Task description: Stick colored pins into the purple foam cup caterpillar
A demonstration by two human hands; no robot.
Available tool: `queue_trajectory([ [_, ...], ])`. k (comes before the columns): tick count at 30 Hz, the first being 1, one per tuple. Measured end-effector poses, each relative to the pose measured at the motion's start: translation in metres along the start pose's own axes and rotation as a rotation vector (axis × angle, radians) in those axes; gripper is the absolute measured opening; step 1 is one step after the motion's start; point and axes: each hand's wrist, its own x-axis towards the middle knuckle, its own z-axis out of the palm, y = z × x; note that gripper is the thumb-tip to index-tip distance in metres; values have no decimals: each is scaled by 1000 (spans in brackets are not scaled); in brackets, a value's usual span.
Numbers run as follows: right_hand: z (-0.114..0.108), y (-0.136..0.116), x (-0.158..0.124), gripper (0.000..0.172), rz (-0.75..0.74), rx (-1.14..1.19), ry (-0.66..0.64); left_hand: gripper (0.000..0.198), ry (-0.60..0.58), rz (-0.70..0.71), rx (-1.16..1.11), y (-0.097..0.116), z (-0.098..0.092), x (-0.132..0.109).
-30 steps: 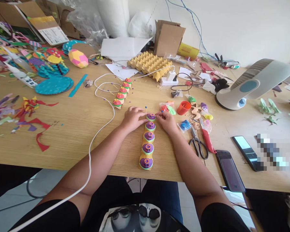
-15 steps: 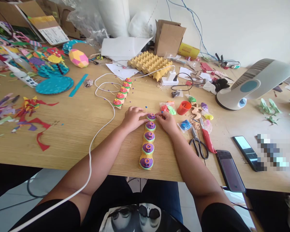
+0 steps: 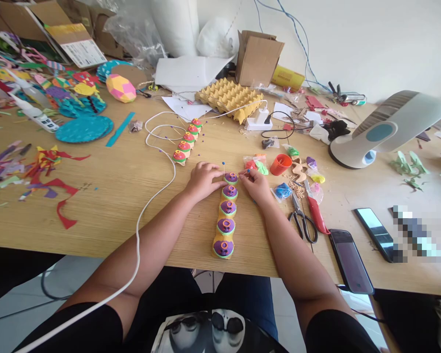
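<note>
A caterpillar [image 3: 227, 209] made from a strip of egg-carton cups lies lengthwise before me, its cups topped with purple clay, pale green edging and orange rings. At its far end, my left hand [image 3: 207, 179] steadies the last cup with thumb and fingers. A thin stick with a blue ball tip [image 3: 224, 163] stands upright at that cup. On the other side, my right hand [image 3: 256, 186] pinches a second blue-tipped stick [image 3: 248, 171] close to the same cup; whether its point touches the cup cannot be made out.
A similar red-and-green caterpillar [image 3: 187, 140] stands farther back. To the right are an orange cup [image 3: 280, 164], clay bags, scissors [image 3: 299, 215], a red-handled knife [image 3: 317, 213], phones [image 3: 350, 260] and a fan [image 3: 384, 130]. A white cable [image 3: 137, 235] crosses over my left arm. Paper scraps lie left.
The view has shifted very slightly. Both hands stay at the far cup, and the right hand's stick keeps nearly the same place.
</note>
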Motion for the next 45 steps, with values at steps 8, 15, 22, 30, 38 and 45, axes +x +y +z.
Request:
queue_trajectory([
  [8,0,-1,-3,29,16,41,23,40,-9,-8,-2,-1,0,0],
  [15,-3,-4,-2,34,-22,37,51,38,-6,-5,-3,1,-2,0],
  [22,-6,-2,1,25,-61,-84,87,39,-6,-4,3,1,-1,0],
  [30,-6,0,1,17,-59,-137,56,41,-6,1,5,-1,0,1],
  [38,-6,-2,0,17,-60,-109,34,39,0,5,-3,-1,0,0],
  [45,-9,-10,-3,22,-29,-62,17,40,-10,17,-14,-3,1,0],
])
